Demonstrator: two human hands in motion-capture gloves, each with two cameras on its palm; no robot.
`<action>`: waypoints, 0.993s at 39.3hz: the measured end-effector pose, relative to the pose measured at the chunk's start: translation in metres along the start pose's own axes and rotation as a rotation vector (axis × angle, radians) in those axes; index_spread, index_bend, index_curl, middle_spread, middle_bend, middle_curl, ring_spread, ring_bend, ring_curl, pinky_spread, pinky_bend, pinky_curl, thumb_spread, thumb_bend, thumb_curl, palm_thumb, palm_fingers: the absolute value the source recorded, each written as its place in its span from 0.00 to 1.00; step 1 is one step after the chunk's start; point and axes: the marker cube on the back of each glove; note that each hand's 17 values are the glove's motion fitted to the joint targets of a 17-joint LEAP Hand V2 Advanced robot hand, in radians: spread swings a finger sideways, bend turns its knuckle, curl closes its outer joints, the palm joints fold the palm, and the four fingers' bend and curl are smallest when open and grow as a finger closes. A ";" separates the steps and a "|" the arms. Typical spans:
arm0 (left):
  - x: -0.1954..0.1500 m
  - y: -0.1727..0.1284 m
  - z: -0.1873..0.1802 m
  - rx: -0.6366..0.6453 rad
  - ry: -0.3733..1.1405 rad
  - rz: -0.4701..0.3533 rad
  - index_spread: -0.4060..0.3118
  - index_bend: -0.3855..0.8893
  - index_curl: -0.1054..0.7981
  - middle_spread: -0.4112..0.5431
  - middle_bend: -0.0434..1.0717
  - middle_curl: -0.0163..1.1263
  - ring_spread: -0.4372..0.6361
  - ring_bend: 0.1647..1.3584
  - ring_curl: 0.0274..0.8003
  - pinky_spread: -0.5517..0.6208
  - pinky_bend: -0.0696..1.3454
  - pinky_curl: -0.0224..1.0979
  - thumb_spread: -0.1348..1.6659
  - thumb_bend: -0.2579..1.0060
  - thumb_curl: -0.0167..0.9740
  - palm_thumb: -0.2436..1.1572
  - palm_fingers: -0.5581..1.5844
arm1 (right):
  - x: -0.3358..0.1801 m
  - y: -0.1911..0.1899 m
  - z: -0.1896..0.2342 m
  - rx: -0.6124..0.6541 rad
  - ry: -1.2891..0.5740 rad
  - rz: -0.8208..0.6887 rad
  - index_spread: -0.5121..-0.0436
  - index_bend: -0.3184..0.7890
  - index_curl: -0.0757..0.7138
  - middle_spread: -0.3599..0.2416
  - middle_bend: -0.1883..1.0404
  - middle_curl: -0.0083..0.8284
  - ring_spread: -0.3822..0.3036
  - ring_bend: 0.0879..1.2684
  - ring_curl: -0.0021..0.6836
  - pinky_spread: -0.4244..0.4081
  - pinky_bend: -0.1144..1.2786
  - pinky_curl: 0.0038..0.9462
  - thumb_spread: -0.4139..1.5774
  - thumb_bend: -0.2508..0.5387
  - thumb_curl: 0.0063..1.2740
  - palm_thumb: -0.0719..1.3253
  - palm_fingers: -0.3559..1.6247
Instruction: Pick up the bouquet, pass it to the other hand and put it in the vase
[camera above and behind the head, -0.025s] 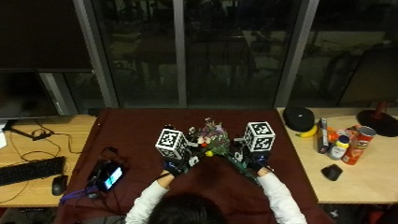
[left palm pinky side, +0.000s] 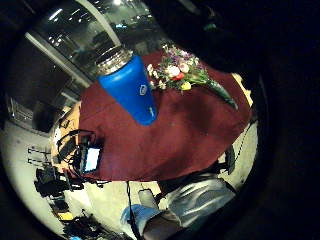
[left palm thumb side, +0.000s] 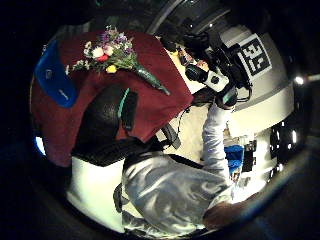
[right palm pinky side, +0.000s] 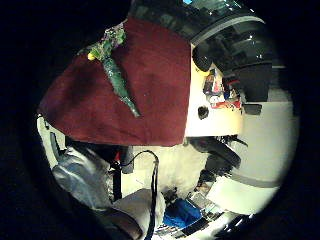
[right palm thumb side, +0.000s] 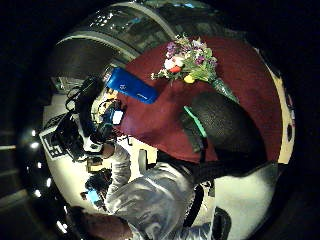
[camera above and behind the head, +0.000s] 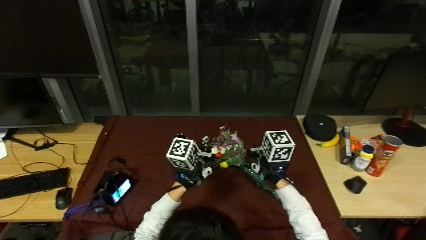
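A bouquet (camera above and behind the head: 228, 149) of mixed flowers with a green wrapped stem lies on the dark red cloth (camera above and behind the head: 146, 145), between my two hands. My left hand (camera above and behind the head: 188, 176) hovers to its left and my right hand (camera above and behind the head: 275, 172) is by the stem end. Neither touches it, and both hold nothing with relaxed fingers. The left palm views show the blue vase (left palm pinky side: 129, 87) with a metal rim standing upright on the cloth beside the bouquet (left palm pinky side: 177, 72). In the right little finger side view the bouquet's (right palm pinky side: 112, 60) stem lies bare on the cloth. I cannot make the vase out in the outside view.
A lit phone with cables (camera above and behind the head: 114, 187) lies at the cloth's left edge. A keyboard (camera above and behind the head: 30, 182) and mouse (camera above and behind the head: 62, 197) are on the left desk. On the right desk are a black cap (camera above and behind the head: 319, 126), a bottle (camera above and behind the head: 361, 157), a red can (camera above and behind the head: 386, 155) and a black mouse (camera above and behind the head: 355, 184).
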 end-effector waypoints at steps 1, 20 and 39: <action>-0.001 -0.001 0.001 0.000 0.001 -0.003 0.48 0.50 0.23 0.47 0.25 0.09 0.51 0.19 0.08 0.55 0.27 0.09 0.35 0.37 0.11 0.42 0.56 | 0.000 0.000 0.000 0.004 -0.001 0.000 0.66 0.38 0.15 0.58 0.35 0.10 0.57 0.29 0.16 0.59 0.40 0.12 0.46 0.65 0.06 0.34 0.46; -0.001 -0.007 0.009 -0.028 0.024 0.003 0.42 0.46 0.43 0.49 0.19 0.22 0.61 0.19 0.24 0.62 0.24 0.22 0.64 0.28 0.25 0.47 0.54 | 0.009 0.010 -0.013 0.047 -0.001 0.030 0.36 0.38 0.28 0.58 0.36 0.30 0.58 0.35 0.38 0.65 0.42 0.28 0.77 0.60 0.13 0.39 0.41; 0.007 -0.006 0.028 -0.045 0.096 0.065 0.46 0.41 0.45 0.53 0.19 0.26 0.63 0.23 0.30 0.63 0.27 0.29 0.67 0.19 0.32 0.48 0.50 | 0.071 -0.026 0.018 0.002 -0.087 0.246 0.64 0.32 0.20 0.59 0.41 0.42 0.51 0.50 0.51 0.63 0.56 0.38 0.76 0.42 0.19 0.41 0.49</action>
